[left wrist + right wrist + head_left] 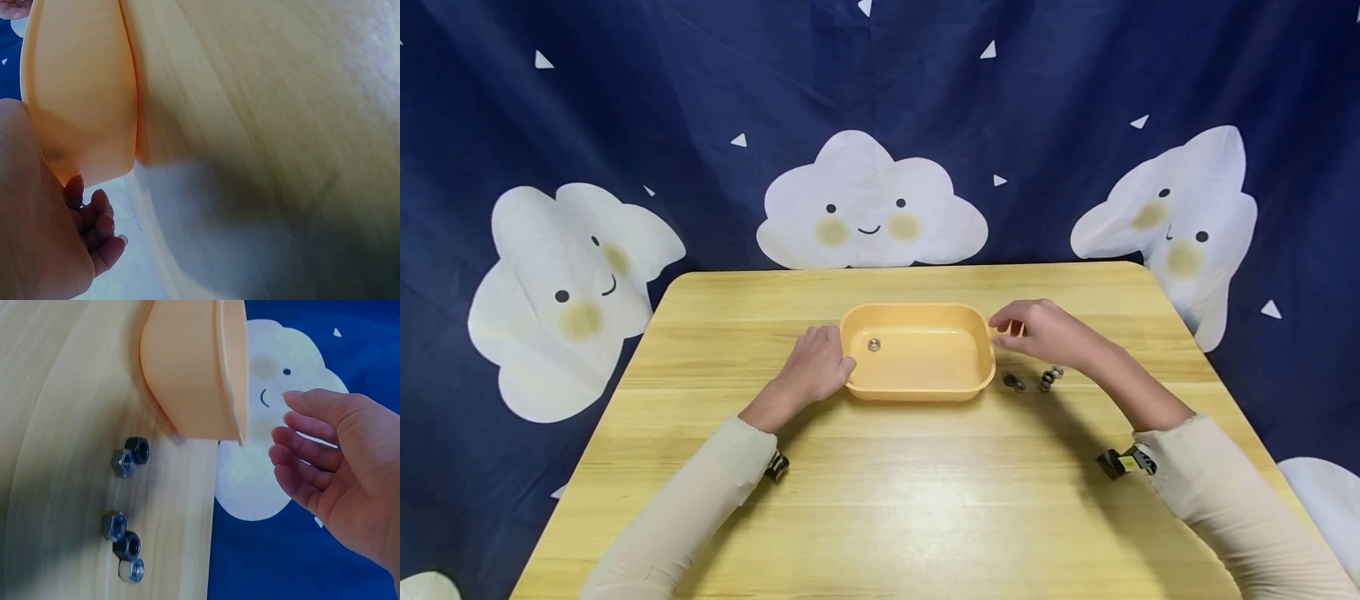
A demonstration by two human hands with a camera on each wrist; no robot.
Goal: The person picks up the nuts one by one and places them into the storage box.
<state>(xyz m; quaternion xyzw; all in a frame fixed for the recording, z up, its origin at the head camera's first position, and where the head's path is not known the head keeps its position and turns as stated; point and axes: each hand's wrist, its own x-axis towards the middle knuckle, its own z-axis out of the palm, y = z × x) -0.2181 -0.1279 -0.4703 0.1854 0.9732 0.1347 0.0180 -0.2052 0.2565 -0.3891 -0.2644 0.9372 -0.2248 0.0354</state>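
A shallow yellow-orange plastic tray (925,392) sits on the table, with one metal hex nut (874,344) inside near its left end. My left hand (817,363) grips the tray's left end, thumb at the rim and fingers curled on the outside. My right hand (1041,332) hovers just beyond the right end, its fingers loosely bent and holding nothing. In the right wrist view a gap shows between the fingertips (280,453) and the tray wall (187,375). Several more nuts lie on the table beside the tray, among them a dark nut (127,546) and a silver nut (131,570).
The light wooden table (880,483) extends toward me in front of the tray. Behind it hangs a dark blue curtain (1037,92) with smiling white clouds. A small dark device (1127,463) is strapped at the right cuff, another (777,467) at the left.
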